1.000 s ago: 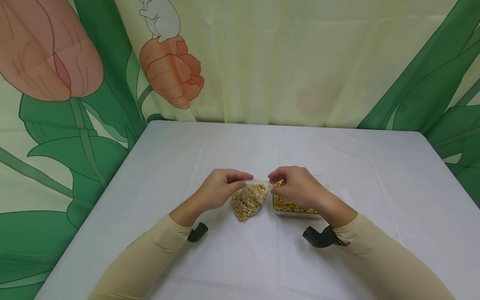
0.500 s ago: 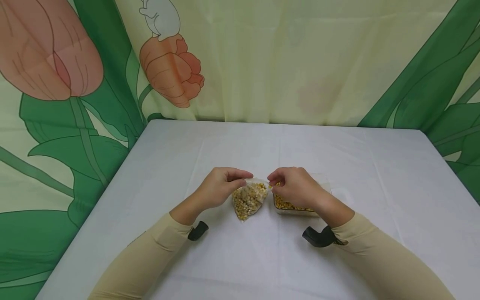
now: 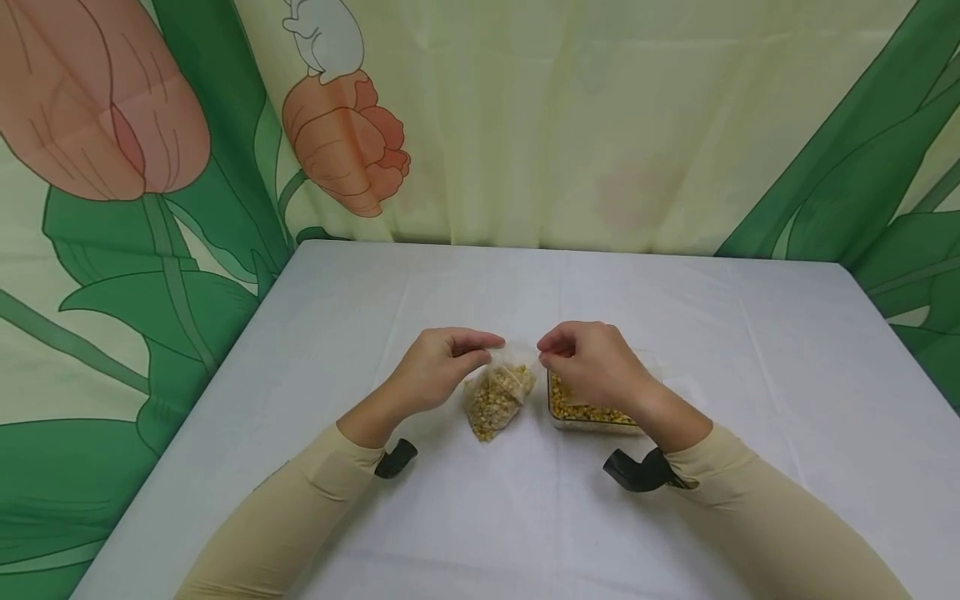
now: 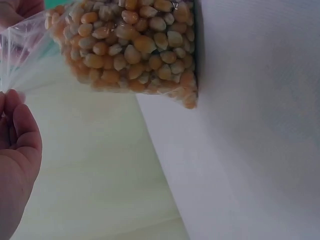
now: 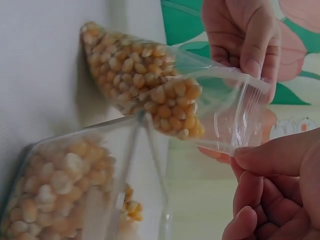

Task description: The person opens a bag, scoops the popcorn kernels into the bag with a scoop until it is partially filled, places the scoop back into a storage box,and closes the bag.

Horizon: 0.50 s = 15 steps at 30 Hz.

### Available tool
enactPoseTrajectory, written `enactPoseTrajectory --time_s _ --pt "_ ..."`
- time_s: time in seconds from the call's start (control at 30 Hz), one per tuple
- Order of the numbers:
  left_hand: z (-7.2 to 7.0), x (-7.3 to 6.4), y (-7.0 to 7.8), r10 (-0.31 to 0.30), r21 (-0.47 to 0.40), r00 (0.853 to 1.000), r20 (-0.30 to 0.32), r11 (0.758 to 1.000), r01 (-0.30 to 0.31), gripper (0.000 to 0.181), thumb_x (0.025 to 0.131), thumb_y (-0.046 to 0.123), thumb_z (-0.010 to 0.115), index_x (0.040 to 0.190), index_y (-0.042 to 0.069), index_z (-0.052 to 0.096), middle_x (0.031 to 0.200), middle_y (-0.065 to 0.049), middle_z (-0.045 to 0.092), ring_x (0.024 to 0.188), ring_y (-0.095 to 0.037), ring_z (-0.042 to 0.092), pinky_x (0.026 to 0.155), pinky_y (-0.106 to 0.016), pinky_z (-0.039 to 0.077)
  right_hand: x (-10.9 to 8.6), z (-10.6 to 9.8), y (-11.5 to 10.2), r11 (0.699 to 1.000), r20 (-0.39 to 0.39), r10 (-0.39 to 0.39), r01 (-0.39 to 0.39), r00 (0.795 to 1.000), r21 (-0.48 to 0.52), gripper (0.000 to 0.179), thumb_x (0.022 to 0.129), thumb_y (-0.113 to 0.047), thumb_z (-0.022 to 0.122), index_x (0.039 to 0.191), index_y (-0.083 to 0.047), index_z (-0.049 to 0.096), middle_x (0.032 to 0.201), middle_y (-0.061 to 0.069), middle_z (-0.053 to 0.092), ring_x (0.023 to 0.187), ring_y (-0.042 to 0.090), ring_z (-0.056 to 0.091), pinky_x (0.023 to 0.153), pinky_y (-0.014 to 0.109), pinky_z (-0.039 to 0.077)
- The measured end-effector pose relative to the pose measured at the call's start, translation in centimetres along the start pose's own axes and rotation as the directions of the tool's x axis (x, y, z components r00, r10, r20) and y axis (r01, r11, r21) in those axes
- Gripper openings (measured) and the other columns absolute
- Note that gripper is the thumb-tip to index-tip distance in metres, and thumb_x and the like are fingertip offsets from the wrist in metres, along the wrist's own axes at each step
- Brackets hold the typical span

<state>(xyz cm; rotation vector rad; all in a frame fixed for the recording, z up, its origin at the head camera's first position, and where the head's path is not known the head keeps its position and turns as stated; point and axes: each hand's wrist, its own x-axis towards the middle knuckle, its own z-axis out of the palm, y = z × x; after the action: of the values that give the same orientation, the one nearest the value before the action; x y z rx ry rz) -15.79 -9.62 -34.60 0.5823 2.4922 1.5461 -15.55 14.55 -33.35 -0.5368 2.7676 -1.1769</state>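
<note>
A clear zip bag [image 3: 498, 402] partly filled with corn kernels stands tilted on the table, its bottom touching the cloth. My left hand [image 3: 442, 367] pinches one top corner of the bag between thumb and fingers. The opposite top corner is pinched by my right hand [image 3: 596, 360], and the zip edge [image 5: 242, 117] stretches between the two hands in the right wrist view. Loose kernels fill the lower part of the bag [image 4: 132, 47], with see-through plastic above them. Just right of the bag, partly hidden under my right hand, is a clear rectangular container [image 3: 596, 426] of corn kernels.
A white cloth covers the table [image 3: 480, 517]. Behind it hangs a curtain [image 3: 562, 125] printed with flowers and leaves. A flat pale piece, partly hidden, lies on the kernels inside the container.
Both hands have risen slightly, drawing the bag's top upward. More clear plastic now shows above the kernels. The container has stayed in place.
</note>
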Motion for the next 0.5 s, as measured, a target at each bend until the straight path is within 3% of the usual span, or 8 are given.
enactPoseTrajectory --time_s 0.17,0.4,0.5 --pt "-0.1 -0.2 0.5 0.004 -0.003 0.999 -0.044 1.000 -0.004 0.025 0.097 0.005 0.064 0.121 0.003 0.072 0.117 -0.005 0.071 0.101 -0.015 0.066 0.085 -0.030 0.054 0.4 -0.5 -1.1 1.000 -0.027 -0.023 0.023 0.999 0.011 0.014 0.095 -0.011 0.066 0.104 -0.003 0.073 0.089 0.002 0.071 0.082 0.018 0.065 0.073 0.036 0.052" --pt "0.0 -0.5 0.7 -0.007 -0.002 0.994 -0.109 1.000 0.006 0.039 0.096 0.004 0.067 0.134 0.005 0.064 0.093 -0.006 0.070 0.080 -0.017 0.062 0.064 -0.024 0.046 1.2 -1.0 -2.3 0.997 -0.072 -0.079 0.079 0.994 -0.009 0.013 0.094 -0.008 0.066 0.103 -0.003 0.074 0.088 0.001 0.071 0.079 0.018 0.062 0.071 0.036 0.050" --pt "0.0 -0.6 0.7 -0.020 -0.027 0.994 -0.110 0.999 0.017 0.044 0.095 0.004 0.068 0.138 0.005 0.060 0.097 -0.005 0.070 0.080 -0.015 0.063 0.064 -0.023 0.046 1.4 -1.1 -2.6 0.995 -0.086 -0.097 0.098 0.992 0.009 0.013 0.094 -0.007 0.066 0.103 -0.003 0.074 0.089 0.002 0.071 0.079 0.018 0.062 0.071 0.036 0.051"
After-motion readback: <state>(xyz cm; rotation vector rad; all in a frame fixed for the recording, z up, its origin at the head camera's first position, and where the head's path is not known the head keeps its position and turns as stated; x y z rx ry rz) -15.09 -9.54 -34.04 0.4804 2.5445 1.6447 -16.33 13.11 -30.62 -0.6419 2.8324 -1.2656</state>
